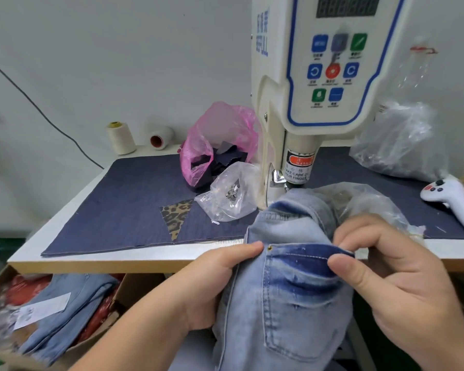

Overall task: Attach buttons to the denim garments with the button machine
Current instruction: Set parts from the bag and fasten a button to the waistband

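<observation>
A light blue denim garment [281, 298] hangs over the table's front edge, its upper part bunched under the white button machine [319, 84]. My left hand [212, 279] grips the garment's left side, thumb tip beside a small brass rivet [270, 247] at the pocket's top left corner. My right hand [391, 274] pinches the darker pocket edge [306, 254] at its right end between thumb and fingers. A clear bag of metal buttons [229, 198] lies left of the machine base.
A dark blue cloth [129, 199] with a leopard-print patch covers the table. A pink bag of dark scraps [217, 145], two thread cones [121, 137], crumpled clear bags [402, 140] and a white controller [450, 199] lie on it. A carton of folded denim [62, 311] stands below left.
</observation>
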A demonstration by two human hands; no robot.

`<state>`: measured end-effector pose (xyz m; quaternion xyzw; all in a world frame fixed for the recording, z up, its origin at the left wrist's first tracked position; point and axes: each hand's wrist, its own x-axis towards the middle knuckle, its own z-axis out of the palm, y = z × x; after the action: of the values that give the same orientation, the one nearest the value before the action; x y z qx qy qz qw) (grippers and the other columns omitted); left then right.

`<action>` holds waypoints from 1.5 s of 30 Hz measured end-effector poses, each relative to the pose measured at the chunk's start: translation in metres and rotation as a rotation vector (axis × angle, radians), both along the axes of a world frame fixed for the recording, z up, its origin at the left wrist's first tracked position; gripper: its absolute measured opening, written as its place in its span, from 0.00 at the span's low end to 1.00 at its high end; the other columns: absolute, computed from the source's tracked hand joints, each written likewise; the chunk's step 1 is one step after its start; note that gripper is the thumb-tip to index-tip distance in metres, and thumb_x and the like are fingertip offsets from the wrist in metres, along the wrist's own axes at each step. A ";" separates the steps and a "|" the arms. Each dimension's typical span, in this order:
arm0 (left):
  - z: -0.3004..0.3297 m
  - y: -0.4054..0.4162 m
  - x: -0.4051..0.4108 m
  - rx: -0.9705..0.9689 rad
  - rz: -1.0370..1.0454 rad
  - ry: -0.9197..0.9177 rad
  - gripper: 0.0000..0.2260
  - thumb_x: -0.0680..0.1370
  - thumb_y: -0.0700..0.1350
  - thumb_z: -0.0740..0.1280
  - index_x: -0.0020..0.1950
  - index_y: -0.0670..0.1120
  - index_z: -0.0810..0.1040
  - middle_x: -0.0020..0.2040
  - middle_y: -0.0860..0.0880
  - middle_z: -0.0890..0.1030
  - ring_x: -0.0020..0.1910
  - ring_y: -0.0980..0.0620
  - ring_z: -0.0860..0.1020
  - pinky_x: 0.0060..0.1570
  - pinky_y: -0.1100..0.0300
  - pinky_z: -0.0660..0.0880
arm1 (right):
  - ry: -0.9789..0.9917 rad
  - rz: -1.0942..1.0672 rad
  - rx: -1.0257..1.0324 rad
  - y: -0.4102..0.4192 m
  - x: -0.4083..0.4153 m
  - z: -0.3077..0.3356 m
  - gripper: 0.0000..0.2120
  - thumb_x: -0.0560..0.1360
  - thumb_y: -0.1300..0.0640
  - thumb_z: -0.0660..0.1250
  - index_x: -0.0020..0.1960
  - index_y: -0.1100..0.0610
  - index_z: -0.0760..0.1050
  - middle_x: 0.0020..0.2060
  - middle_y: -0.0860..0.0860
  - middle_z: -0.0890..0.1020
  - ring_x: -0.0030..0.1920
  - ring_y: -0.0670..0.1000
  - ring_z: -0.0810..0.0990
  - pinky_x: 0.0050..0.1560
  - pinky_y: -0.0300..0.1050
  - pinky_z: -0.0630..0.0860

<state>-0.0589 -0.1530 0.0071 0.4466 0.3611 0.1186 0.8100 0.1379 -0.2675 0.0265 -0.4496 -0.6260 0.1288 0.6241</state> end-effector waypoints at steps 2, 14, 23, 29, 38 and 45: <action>-0.004 -0.001 -0.001 0.031 -0.012 0.072 0.23 0.66 0.54 0.75 0.57 0.45 0.86 0.57 0.42 0.84 0.58 0.43 0.82 0.66 0.48 0.74 | -0.054 0.024 0.002 -0.001 -0.002 0.002 0.09 0.75 0.45 0.71 0.43 0.48 0.77 0.41 0.49 0.79 0.42 0.56 0.77 0.43 0.43 0.72; 0.019 -0.016 -0.006 1.053 0.071 0.566 0.14 0.70 0.57 0.61 0.32 0.49 0.68 0.28 0.54 0.70 0.28 0.57 0.67 0.30 0.58 0.63 | -0.277 0.006 -0.063 -0.001 -0.001 0.009 0.11 0.70 0.49 0.73 0.36 0.50 0.73 0.37 0.45 0.77 0.39 0.49 0.76 0.40 0.40 0.71; 0.050 -0.011 0.003 0.501 0.585 -0.038 0.08 0.70 0.44 0.68 0.31 0.47 0.83 0.33 0.46 0.83 0.34 0.49 0.81 0.37 0.57 0.76 | -0.602 0.153 -0.504 0.003 -0.008 0.003 0.11 0.70 0.44 0.72 0.51 0.40 0.75 0.48 0.40 0.69 0.54 0.46 0.72 0.54 0.33 0.66; 0.050 0.000 0.007 0.351 0.407 -0.047 0.15 0.74 0.40 0.66 0.29 0.46 0.85 0.33 0.43 0.84 0.29 0.49 0.83 0.28 0.62 0.78 | -0.555 -0.061 -0.399 0.010 -0.012 0.003 0.05 0.76 0.50 0.71 0.44 0.47 0.76 0.44 0.41 0.70 0.50 0.45 0.72 0.49 0.37 0.66; 0.027 0.001 0.004 0.615 -0.111 0.406 0.18 0.60 0.64 0.70 0.43 0.55 0.81 0.39 0.58 0.84 0.39 0.58 0.81 0.51 0.49 0.78 | 0.060 0.283 -0.123 0.001 -0.011 -0.008 0.11 0.79 0.45 0.66 0.48 0.52 0.80 0.44 0.49 0.81 0.46 0.53 0.79 0.50 0.42 0.73; 0.031 -0.011 0.005 1.333 -0.149 -0.030 0.26 0.67 0.30 0.60 0.60 0.48 0.81 0.68 0.55 0.75 0.71 0.56 0.70 0.69 0.61 0.66 | 0.318 0.545 -0.238 0.000 -0.008 -0.007 0.11 0.79 0.52 0.68 0.49 0.61 0.79 0.41 0.59 0.81 0.42 0.57 0.80 0.47 0.43 0.77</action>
<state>-0.0535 -0.1642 0.0385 0.8732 0.1675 0.2664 0.3721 0.1297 -0.2673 0.0198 -0.3097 -0.5987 0.4314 0.5996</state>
